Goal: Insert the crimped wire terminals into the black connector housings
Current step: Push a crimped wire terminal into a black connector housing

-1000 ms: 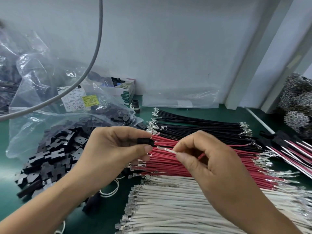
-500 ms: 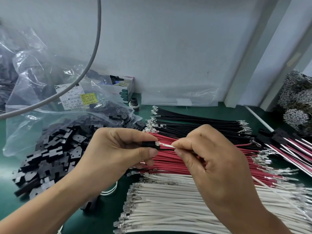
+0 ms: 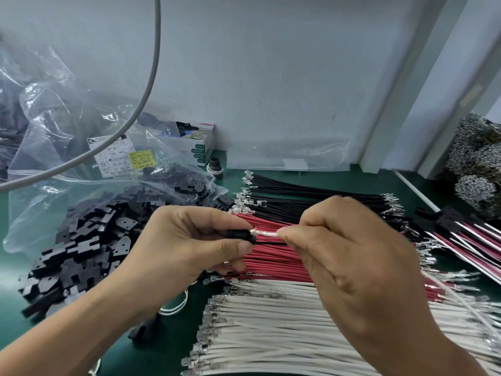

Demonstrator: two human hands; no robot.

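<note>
Green bench [image 3: 339, 177], bag label [image 3: 115, 156] reading "27 06 24", left hand [image 3: 187, 248] pinching black housing [image 3: 240, 234], right hand [image 3: 352, 256] pinching white wire [image 3: 267, 234]

Centre: the left hand [image 3: 187, 245] pinches a connector housing [image 3: 240, 236] above the wire rows; the right hand [image 3: 349, 256], just right of it, pinches a wire [image 3: 267, 234] whose terminal touches the housing's right end.
Left: a heap of loose housings [image 3: 73, 256] lies on the table [image 3: 16, 264], spilling from a plastic bag [image 3: 67, 147] behind it.
Behind: a small box [image 3: 202, 147] stands against the wall [image 3: 271, 77].
Middle to near: three wire rows [image 3: 271, 335] lie side by side, one behind another.
Right: finished assemblies [image 3: 471, 240] lie near the table's edge.
</note>
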